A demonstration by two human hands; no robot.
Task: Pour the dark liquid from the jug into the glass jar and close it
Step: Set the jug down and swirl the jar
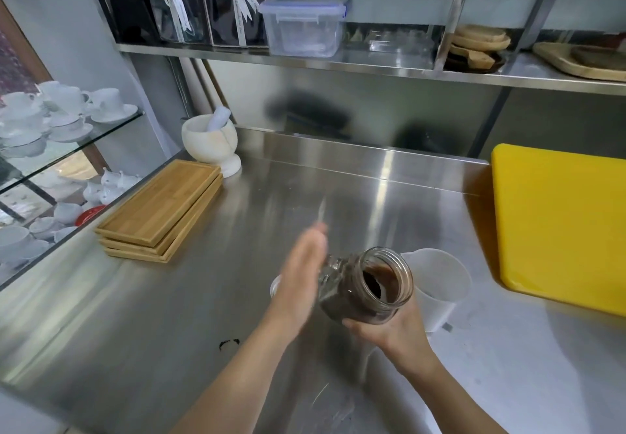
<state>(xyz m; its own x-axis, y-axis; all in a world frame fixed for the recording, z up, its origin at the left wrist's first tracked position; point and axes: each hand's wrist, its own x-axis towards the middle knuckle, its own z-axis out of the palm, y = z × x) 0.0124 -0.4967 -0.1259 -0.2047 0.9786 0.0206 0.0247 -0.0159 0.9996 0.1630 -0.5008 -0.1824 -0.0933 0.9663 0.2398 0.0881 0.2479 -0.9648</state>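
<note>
A glass jar (364, 289) with a handle and a threaded, uncovered mouth holds dark liquid and is tilted to the right above the steel counter. My right hand (389, 330) grips it from below. My left hand (299, 276) is flat and blurred, its fingers together, against the jar's left side by the handle. Just behind the jar, to the right, a white translucent plastic jug (440, 284) stands upright on the counter. A small white round thing (275, 286), possibly the lid, shows past the edge of my left hand.
A yellow cutting board (559, 227) lies at the right. Stacked wooden trays (162, 210) and a white mortar with pestle (211, 142) sit at the back left. A small dark spill (228, 343) marks the steel counter (135, 332). Shelves above carry containers; glass shelves on the left hold white cups.
</note>
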